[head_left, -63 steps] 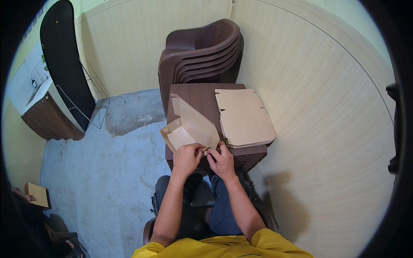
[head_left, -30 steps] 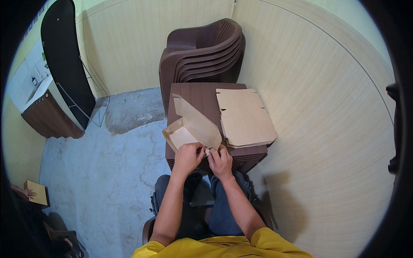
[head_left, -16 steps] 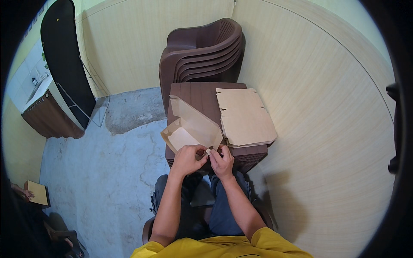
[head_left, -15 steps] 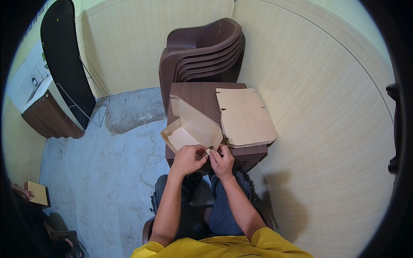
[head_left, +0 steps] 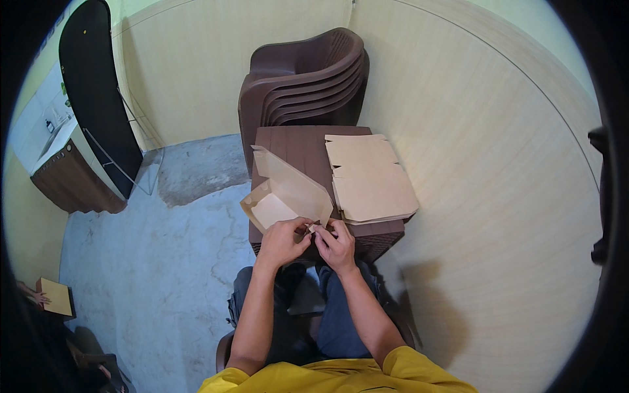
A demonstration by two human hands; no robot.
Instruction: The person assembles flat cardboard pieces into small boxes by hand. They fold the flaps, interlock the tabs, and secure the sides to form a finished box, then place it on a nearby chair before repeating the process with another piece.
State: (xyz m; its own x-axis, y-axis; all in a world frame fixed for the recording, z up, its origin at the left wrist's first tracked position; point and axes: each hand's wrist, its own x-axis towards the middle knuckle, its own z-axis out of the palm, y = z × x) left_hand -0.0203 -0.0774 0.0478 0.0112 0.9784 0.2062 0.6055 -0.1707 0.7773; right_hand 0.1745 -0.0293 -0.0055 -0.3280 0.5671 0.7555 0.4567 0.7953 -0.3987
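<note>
Head view: left hand (head_left: 283,242) and right hand (head_left: 337,248) pinch one open carton (head_left: 296,185) beside one cardboard stack (head_left: 372,180).

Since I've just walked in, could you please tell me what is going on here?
A person in a yellow shirt has the left hand and right hand at a small flap on the near corner of a cardboard box. Its lid stands open. To the right, on the brown table, lies a stack of flat cardboard.

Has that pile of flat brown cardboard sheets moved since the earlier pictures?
No: the flat brown cardboard pile keeps its place on the right side of the brown slatted table.
</note>
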